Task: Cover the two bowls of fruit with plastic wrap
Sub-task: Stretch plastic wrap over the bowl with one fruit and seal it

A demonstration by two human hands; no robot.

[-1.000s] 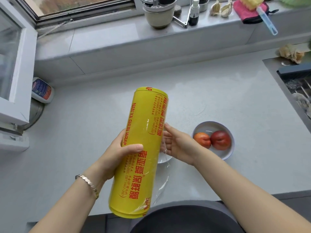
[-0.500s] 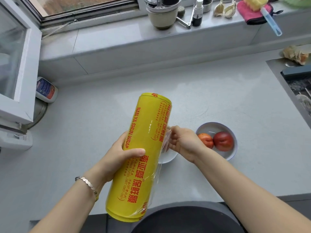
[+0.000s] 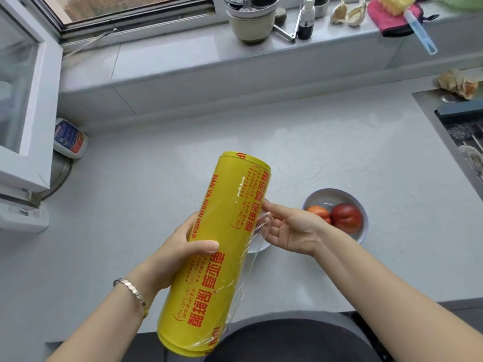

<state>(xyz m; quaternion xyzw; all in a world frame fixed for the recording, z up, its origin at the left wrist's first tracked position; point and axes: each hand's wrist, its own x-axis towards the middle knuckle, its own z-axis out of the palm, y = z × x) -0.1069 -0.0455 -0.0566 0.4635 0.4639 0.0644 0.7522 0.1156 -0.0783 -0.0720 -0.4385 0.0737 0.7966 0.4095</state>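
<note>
**Hands.** The left hand (image 3: 183, 253) grips the roll of plastic wrap (image 3: 222, 254) around its middle. The thumb lies across the front and the fingers are curled behind. A bracelet (image 3: 133, 293) sits on the left wrist. The right hand (image 3: 290, 228) is at the right side of the roll with the palm turned up. Its fingers (image 3: 271, 209) are nearly straight and their tips touch the roll and the loose film (image 3: 257, 232).

**Roll.** The roll is yellow with red print. It is held above the tabletop (image 3: 156, 192), tilted, with the far end higher and the near end close to the body. A clear strip of film has lifted from the right side and hangs along the roll toward its near end.

**Bowls.**
- One bowl (image 3: 337, 195) stands on the tabletop just beyond the right wrist. It holds a red fruit (image 3: 346, 218) and an orange fruit (image 3: 317, 212) that touch each other. It is uncovered.
- The second bowl (image 3: 258, 248) is mostly hidden behind the roll and the right hand. Only part of its white rim shows, and its contents cannot be seen.

**Surroundings.**
- A labelled bottle (image 3: 69, 138) lies at the left edge of the tabletop.
- The windowsill (image 3: 162, 58) carries a pot (image 3: 251, 22), a small spray bottle (image 3: 305, 19), garlic bulbs (image 3: 347, 11) and a pink cloth (image 3: 389, 20).
- A sink (image 3: 460, 126) is at the right.
</note>
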